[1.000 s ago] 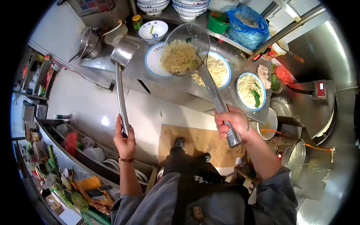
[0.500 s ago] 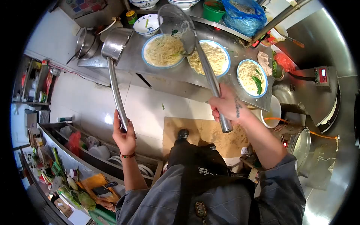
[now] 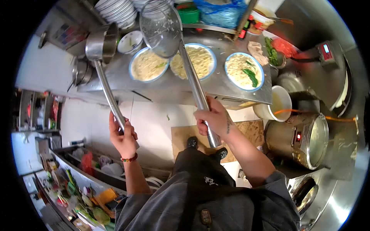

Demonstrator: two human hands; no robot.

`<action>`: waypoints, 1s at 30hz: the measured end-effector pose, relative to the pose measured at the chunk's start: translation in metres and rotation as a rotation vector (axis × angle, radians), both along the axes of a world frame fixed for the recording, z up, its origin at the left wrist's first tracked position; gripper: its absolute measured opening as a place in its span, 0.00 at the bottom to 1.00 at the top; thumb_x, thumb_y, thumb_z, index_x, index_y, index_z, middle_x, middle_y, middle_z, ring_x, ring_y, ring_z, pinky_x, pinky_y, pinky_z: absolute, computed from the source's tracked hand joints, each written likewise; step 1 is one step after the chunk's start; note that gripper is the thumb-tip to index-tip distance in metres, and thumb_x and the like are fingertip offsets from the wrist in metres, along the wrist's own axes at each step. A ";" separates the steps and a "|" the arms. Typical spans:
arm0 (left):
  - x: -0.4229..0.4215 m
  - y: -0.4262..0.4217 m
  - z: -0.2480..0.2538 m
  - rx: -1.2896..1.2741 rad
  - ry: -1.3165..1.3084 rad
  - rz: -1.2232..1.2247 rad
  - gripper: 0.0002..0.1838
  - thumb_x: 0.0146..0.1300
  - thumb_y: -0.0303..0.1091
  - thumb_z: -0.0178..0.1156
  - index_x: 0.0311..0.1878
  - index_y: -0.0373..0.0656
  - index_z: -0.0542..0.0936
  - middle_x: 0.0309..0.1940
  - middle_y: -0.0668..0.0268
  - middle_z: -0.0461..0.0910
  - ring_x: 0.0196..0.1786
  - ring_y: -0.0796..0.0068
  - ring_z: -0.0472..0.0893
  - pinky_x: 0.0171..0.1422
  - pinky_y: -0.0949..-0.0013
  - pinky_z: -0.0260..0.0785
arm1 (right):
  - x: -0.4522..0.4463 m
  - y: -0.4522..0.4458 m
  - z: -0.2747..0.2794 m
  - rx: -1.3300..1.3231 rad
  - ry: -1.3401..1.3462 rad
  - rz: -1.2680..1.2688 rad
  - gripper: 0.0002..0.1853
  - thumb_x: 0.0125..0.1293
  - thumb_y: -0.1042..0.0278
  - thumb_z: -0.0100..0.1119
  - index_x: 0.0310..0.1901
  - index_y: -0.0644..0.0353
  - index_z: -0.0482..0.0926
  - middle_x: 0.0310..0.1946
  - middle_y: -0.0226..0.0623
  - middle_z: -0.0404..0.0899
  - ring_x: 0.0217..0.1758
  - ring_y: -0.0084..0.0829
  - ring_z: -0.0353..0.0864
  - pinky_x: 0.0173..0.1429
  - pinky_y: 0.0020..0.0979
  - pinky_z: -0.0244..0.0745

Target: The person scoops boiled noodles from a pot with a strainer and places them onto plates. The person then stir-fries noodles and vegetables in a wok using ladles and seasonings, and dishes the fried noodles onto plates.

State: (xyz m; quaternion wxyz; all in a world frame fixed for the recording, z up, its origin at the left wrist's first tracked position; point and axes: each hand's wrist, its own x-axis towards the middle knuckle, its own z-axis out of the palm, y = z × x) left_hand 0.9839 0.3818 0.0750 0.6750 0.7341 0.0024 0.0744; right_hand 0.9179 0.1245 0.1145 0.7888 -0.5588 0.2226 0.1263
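Note:
My left hand (image 3: pixel 123 138) is closed round the long handle of a metal ladle (image 3: pixel 101 46), a deep pot-like scoop raised at the left end of the steel counter. In my right hand (image 3: pixel 214 119) is the thick handle of a mesh strainer (image 3: pixel 161 29). The strainer's round basket, with a few pale scraps in it, hangs over the counter and partly covers the bowls behind. Beneath it are a left bowl of noodles (image 3: pixel 148 65) and a middle bowl of noodles (image 3: pixel 196 61). Farther right stands a bowl of noodles with greens (image 3: pixel 244 71).
A small white bowl (image 3: pixel 130 42) sits behind, near stacked bowls (image 3: pixel 115 11). A blue plastic bag (image 3: pixel 221 13) and a green tub (image 3: pixel 189 14) line the back. At right are a white bucket (image 3: pixel 283 102) and a large steel pot (image 3: pixel 293 140). Vegetables (image 3: pixel 92 208) lie at lower left.
My view has shifted right and turned. The ladle and strainer stay in my hands, both raised; the strainer now hangs more to the left, over the left and middle bowls.

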 end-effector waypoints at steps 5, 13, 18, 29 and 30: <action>0.018 -0.027 -0.020 -0.215 0.080 -0.285 0.28 0.63 0.23 0.49 0.66 0.39 0.57 0.40 0.58 0.76 0.20 0.89 0.66 0.15 0.85 0.56 | -0.116 -0.079 0.004 1.055 -0.142 -0.239 0.18 0.57 0.76 0.54 0.49 0.64 0.63 0.25 0.32 0.66 0.14 0.18 0.63 0.14 0.19 0.59; -0.025 -0.187 -0.033 -0.718 0.379 -0.936 0.25 0.65 0.18 0.40 0.66 0.36 0.54 0.42 0.56 0.64 0.17 0.88 0.59 0.10 0.84 0.55 | -0.386 -0.166 0.015 0.004 -0.113 -1.178 0.15 0.59 0.78 0.51 0.49 0.68 0.66 0.26 0.39 0.71 0.18 0.24 0.70 0.22 0.25 0.67; -0.097 -0.306 -0.056 -0.528 0.527 -1.059 0.33 0.52 0.20 0.53 0.64 0.34 0.59 0.37 0.54 0.72 0.17 0.84 0.63 0.20 0.84 0.56 | -0.503 -0.317 -0.067 -0.704 0.506 -1.415 0.08 0.60 0.75 0.50 0.35 0.68 0.62 0.16 0.38 0.69 0.14 0.28 0.71 0.16 0.32 0.65; -0.241 -0.586 -0.130 -0.512 1.427 -0.973 0.17 0.59 0.18 0.46 0.53 0.34 0.66 0.37 0.53 0.71 0.23 0.81 0.69 0.18 0.82 0.65 | -0.603 -0.515 -0.176 0.986 -0.454 -1.585 0.05 0.63 0.76 0.46 0.29 0.60 0.64 0.19 0.28 0.61 0.18 0.20 0.63 0.22 0.23 0.65; -0.243 -0.599 -0.134 -0.511 1.508 -0.941 0.15 0.60 0.19 0.46 0.52 0.32 0.66 0.36 0.54 0.70 0.24 0.81 0.70 0.19 0.82 0.66 | -0.602 -0.513 -0.174 1.088 -0.480 -1.605 0.04 0.63 0.77 0.46 0.31 0.60 0.64 0.20 0.29 0.63 0.18 0.20 0.62 0.21 0.20 0.63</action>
